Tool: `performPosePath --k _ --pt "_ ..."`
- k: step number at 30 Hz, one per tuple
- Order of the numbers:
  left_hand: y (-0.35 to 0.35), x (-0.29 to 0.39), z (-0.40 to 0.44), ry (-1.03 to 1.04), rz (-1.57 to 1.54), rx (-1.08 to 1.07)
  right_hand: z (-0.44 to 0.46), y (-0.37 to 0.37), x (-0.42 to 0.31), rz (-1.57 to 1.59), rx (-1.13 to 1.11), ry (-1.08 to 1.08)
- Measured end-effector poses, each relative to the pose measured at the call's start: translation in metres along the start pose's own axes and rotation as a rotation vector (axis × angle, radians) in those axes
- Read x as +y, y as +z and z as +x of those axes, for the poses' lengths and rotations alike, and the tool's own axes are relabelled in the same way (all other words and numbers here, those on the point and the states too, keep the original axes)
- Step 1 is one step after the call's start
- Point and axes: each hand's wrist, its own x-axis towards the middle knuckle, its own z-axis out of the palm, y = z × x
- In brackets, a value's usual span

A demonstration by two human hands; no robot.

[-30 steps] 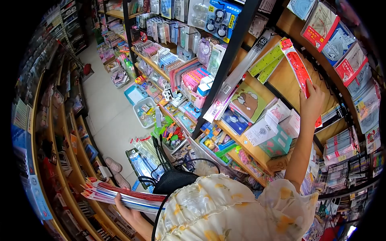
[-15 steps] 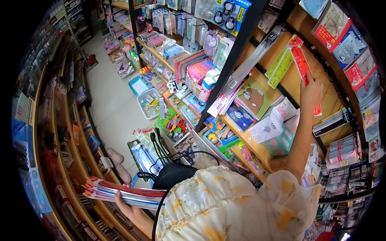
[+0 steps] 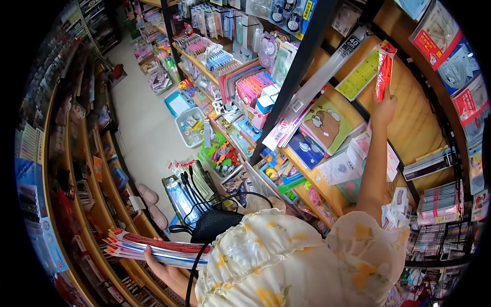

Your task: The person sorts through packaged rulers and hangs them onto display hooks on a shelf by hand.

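My right hand point(image 3: 384, 108) is at the upper right, fingers closed on a slim red ruler-like strip in clear packaging point(image 3: 384, 71). A green patterned ruler point(image 3: 360, 79) lies on the wooden shelf just left of it. At the lower left, my left hand point(image 3: 161, 263) is wrapped round a stack of long flat packets point(image 3: 153, 249), red on top with white and blue edges below. What those packets contain cannot be made out. Below my right forearm are a white box marked FAN point(image 3: 337, 166) and a bear-print notebook point(image 3: 326, 123).
A black shelf post point(image 3: 302, 66) stands beside a long clear sleeve marked 40 cm point(image 3: 322, 77). Hanging packets point(image 3: 440, 38) line the right. Wooden shelves point(image 3: 97, 210) run along the left. Pink clogs point(image 3: 153, 204), a stationery bin point(image 3: 181, 197) and a black bag point(image 3: 217, 225) sit lower down.
My right hand has pulled back, and the red strip it grips has swung more upright, off the lower part of the shelf. My left hand keeps hold of the packets, nearly unmoved.
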Motion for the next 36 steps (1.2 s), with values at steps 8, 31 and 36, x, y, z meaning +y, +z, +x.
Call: performPosePath --k 8,31,36 --pt "-0.001 -0.003 0.007 -0.010 0.021 0.022 -0.021 0.070 -0.017 0.179 -0.023 -0.012" --pt "-0.002 0.032 0.004 0.061 -0.166 -0.574 -0.308 -0.210 -0.270 1.270 -1.300 -1.342" --pt "-0.012 0.037 0.001 0.161 -0.108 -0.567 -0.310 -0.206 -0.266 1.374 -1.426 -1.189"
